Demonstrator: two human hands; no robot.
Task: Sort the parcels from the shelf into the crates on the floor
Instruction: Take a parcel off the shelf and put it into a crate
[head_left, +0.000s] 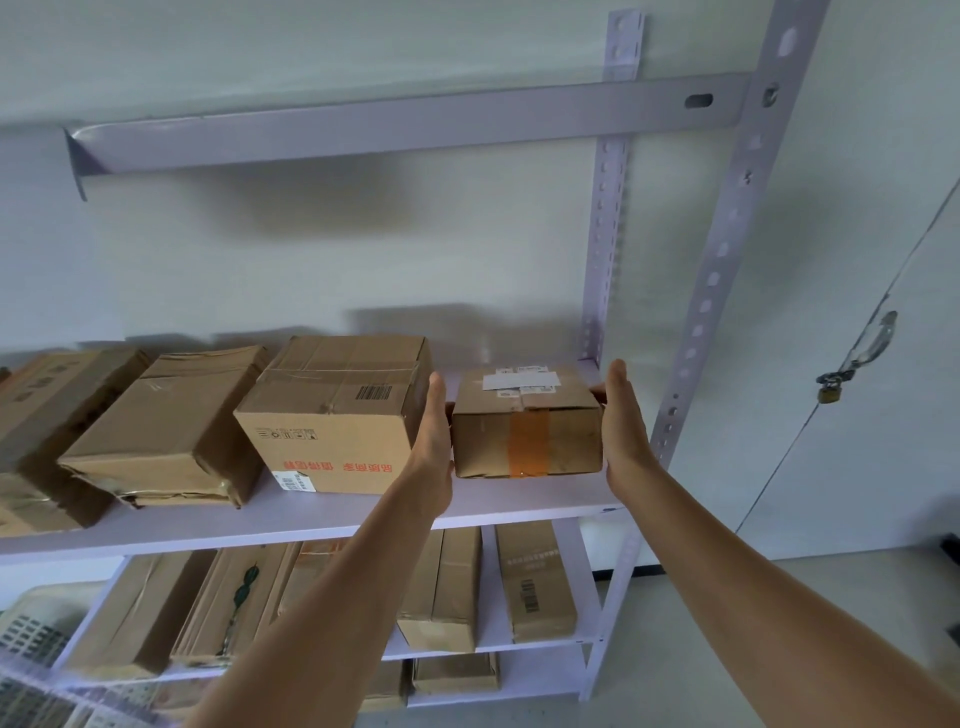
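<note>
Pale shelf (363, 512) carries an orange-taped parcel (527, 431). Left hand (434, 441) and right hand (623, 431), fingers straight, lie flat against its two sides.

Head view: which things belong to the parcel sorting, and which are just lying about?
Job: small taped parcel; left hand and right hand at its sides; other parcels; shelf; white crate, lower left.
Lying about: padlock, door handle, door.
</note>
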